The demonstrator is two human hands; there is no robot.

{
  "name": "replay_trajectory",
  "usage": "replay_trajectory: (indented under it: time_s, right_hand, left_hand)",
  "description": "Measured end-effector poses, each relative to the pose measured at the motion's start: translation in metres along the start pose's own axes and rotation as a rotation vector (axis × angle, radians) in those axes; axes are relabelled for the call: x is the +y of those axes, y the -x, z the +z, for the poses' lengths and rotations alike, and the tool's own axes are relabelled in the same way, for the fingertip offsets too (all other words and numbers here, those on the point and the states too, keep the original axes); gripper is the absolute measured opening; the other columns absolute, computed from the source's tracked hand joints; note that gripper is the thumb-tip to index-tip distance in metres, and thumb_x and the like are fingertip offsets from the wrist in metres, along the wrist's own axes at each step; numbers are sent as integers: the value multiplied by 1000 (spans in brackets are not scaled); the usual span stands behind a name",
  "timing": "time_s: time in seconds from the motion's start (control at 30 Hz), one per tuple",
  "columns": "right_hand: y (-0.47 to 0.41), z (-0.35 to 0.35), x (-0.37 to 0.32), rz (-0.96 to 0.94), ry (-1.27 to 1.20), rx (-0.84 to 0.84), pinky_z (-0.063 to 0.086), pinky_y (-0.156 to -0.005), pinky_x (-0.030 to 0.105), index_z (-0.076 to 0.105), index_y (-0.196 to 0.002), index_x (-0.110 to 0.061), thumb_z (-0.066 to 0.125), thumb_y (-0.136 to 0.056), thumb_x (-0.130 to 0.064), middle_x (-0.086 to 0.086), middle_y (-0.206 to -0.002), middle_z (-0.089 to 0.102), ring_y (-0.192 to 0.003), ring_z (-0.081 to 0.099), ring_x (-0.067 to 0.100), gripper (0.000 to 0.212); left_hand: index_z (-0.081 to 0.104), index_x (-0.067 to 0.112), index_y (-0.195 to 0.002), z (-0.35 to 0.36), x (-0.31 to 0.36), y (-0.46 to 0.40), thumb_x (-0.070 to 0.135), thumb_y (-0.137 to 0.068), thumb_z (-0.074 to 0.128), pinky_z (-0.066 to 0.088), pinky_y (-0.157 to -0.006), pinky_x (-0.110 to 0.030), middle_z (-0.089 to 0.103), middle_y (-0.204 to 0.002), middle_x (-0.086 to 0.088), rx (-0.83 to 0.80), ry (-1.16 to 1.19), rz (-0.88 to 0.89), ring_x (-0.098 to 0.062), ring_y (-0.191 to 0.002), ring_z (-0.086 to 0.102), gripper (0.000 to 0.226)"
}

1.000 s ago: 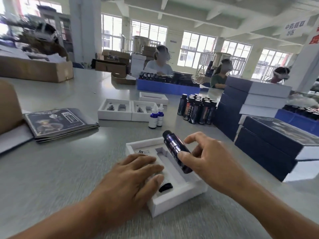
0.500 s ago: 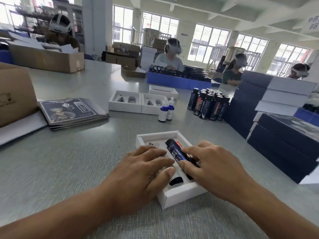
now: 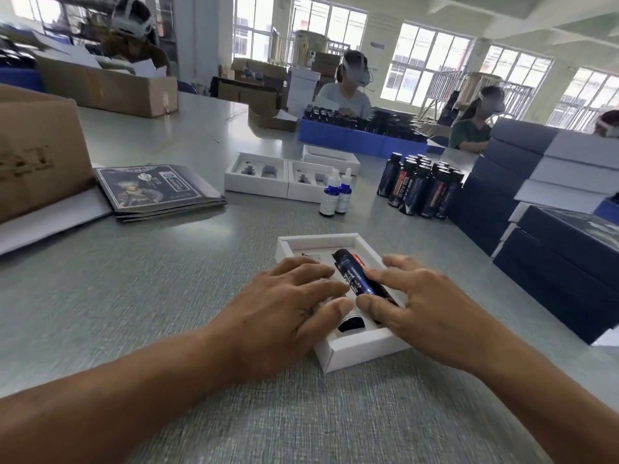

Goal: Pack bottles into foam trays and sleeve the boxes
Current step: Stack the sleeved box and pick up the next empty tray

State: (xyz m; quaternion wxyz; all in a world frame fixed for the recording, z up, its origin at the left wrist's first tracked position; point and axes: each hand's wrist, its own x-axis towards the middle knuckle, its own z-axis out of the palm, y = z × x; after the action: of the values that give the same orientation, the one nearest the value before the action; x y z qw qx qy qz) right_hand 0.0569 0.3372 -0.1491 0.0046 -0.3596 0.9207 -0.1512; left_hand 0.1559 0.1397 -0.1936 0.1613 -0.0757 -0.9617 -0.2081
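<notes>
A white foam tray [image 3: 361,344] lies on the grey table in front of me. A dark blue bottle [image 3: 355,274] lies along the tray's right slot, its cap toward the far end. My right hand [image 3: 418,306] pinches this bottle between thumb and index finger and presses it down. Flat on the tray's left half rests my left hand [image 3: 284,306], with straight fingers. Below its thumb a black cap [image 3: 350,324] of another bottle shows in the left slot.
Several dark bottles [image 3: 420,189] stand at the back right beside two small dropper bottles [image 3: 335,194]. Empty foam trays [image 3: 289,179] sit behind. Flat printed sleeves [image 3: 157,190] lie at the left by a cardboard box [image 3: 37,152]. Stacked dark blue boxes [image 3: 562,249] line the right.
My right hand has lowered the dark bottle from above the tray into the right slot. The view has shifted closer; my left hand stays on the tray.
</notes>
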Motion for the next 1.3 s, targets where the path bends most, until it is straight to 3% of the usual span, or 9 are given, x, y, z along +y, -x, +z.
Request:
replay_trajectory:
  time_s: [0.23,0.4,0.57,0.73,0.93,1.0,1.07,1.13,1.3]
  right_hand:
    - [2,3,6,25,-151,-17,25,-117,45,39,-147,-43,57,-90,-56,-10,-162,21,-147,25,17,61]
    - [0,-5,10,23,-157,-40,29,-115,44,45,-142,-45,62,-88,-53,-13,-158,30,-141,34,14,57]
    - [7,-25,34,144,-157,4,38,-84,33,62,-120,-43,68,-86,-48,-9,-132,57,-103,51,6,35]
    - [6,-30,50,219,-157,18,38,-92,36,61,-125,-42,66,-90,-43,-3,-140,55,-110,46,12,35]
    - [5,-16,50,193,-171,122,33,-61,13,57,-111,-54,63,-92,-39,-13,-106,60,-79,52,-2,25]
    - [5,-10,55,216,-164,150,34,-64,16,52,-93,-65,63,-86,-47,-19,-99,58,-79,51,-4,22]
    - [-2,4,84,269,-154,101,44,-68,26,51,-96,-71,57,-76,-71,-26,-99,57,-82,55,1,21]
    - [-16,23,138,297,-164,133,50,-78,30,53,-112,-67,45,-65,-93,-29,-102,59,-86,60,6,54]
    - [-32,42,174,276,-204,203,57,-75,41,53,-116,-65,41,-57,-100,-35,-104,57,-84,64,6,70]
  left_hand:
    - [57,37,-128,1,-8,-1,63,-98,23,33,-105,-29,44,-144,13,259,120,-124,-2,-134,32,52]
    - [56,39,-130,-1,-11,-5,69,-84,18,26,-102,-25,35,-151,14,234,146,-261,-6,-137,26,67]
    - [51,41,-133,-2,-11,-3,64,-90,25,26,-106,-30,30,-153,17,192,114,-257,-7,-141,22,56]
    - [45,42,-140,1,-14,-6,57,-97,35,26,-106,-27,30,-153,17,88,81,-263,-5,-139,24,47]
    - [45,41,-139,2,-11,-5,54,-98,42,27,-110,-28,33,-152,14,98,75,-269,-8,-140,27,44]
    - [46,39,-139,2,-10,-5,52,-97,45,26,-110,-26,33,-152,13,123,62,-275,-8,-139,27,43]
    - [46,39,-139,1,-9,-5,50,-96,48,23,-108,-25,33,-151,13,155,56,-278,-8,-139,27,44]
    - [43,39,-140,-2,-14,-6,50,-95,49,22,-107,-27,32,-153,12,190,1,-269,-10,-140,26,47]
    - [41,27,-145,-31,-62,-21,44,-93,53,28,-114,-37,35,-154,3,308,-125,-466,-16,-141,30,56]
